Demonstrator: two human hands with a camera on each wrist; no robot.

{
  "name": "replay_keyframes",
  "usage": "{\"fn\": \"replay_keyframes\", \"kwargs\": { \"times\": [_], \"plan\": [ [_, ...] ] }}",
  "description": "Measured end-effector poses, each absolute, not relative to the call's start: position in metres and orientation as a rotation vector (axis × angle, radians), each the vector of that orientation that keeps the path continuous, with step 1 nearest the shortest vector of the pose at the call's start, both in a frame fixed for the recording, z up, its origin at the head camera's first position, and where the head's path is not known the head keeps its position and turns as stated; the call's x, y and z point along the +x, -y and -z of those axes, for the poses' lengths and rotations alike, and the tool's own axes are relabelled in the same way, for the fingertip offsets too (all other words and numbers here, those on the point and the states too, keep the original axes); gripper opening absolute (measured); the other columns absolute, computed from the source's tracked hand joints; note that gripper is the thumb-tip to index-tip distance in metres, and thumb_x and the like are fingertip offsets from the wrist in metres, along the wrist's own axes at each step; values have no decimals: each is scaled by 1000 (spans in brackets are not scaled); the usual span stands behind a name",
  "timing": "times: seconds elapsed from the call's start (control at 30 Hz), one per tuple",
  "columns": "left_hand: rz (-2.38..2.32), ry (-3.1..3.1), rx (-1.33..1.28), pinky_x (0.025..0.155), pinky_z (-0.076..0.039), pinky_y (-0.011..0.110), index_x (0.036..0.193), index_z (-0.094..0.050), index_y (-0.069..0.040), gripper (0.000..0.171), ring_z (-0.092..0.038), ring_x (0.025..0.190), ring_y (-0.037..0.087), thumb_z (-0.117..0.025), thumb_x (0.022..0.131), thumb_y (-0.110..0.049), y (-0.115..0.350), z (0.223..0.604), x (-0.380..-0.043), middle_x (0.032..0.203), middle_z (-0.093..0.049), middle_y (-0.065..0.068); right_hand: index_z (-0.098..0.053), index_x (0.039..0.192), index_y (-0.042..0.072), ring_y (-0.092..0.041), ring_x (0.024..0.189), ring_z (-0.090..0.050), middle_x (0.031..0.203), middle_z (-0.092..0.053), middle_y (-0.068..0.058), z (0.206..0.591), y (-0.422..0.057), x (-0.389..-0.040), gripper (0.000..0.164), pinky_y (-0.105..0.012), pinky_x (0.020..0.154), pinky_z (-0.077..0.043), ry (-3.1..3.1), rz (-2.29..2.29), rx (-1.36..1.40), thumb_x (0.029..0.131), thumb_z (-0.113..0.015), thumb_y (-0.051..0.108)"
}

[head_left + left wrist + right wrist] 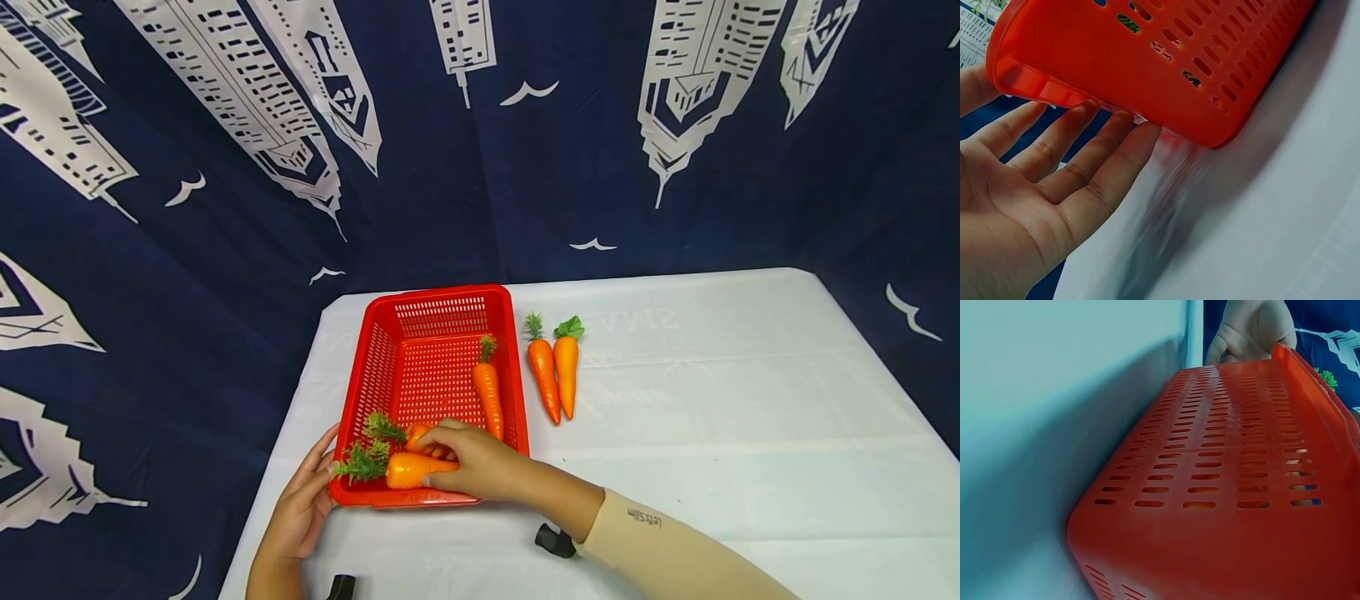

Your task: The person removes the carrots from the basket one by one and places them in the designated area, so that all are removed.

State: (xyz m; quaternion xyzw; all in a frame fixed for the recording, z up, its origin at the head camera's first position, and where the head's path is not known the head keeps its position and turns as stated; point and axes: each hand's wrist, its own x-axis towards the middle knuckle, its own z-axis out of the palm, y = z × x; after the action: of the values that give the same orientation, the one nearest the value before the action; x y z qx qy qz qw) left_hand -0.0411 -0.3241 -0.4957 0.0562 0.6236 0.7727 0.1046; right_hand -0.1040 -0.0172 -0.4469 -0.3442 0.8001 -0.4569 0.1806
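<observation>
The right grip pinches a glossy orange tapered carrot inside the near end of the red perforated plastic basket; likely light, stiff, slick, best held mid-body. The left grip, fingers spread, touches the basket.

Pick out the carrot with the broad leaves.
The right-hand carrot of the pair lying outside the red basket, as the head view shows them. Its broad leaves set it apart; the other carrots in view have finer, feathery tops.

A white-covered table bears a red basket and two carrots beside it.
</observation>
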Motion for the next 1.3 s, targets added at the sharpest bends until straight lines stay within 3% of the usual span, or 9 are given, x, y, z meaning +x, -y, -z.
{"fn": "replay_keyframes", "kwargs": {
  "times": [1.3],
  "plan": [
    [-2275, -1857, 136, 94, -56, 27, 164, -10, -13, 57, -62, 123, 5, -30, 110, -10, 322, 495, -41, 143, -57, -11, -67, 126, 23, 2, 101, -57, 114, -65, 12, 447, 15, -103, 39, -18, 91, -50, -2248, 1306, -916, 89, -79, 27]
  ]
}}
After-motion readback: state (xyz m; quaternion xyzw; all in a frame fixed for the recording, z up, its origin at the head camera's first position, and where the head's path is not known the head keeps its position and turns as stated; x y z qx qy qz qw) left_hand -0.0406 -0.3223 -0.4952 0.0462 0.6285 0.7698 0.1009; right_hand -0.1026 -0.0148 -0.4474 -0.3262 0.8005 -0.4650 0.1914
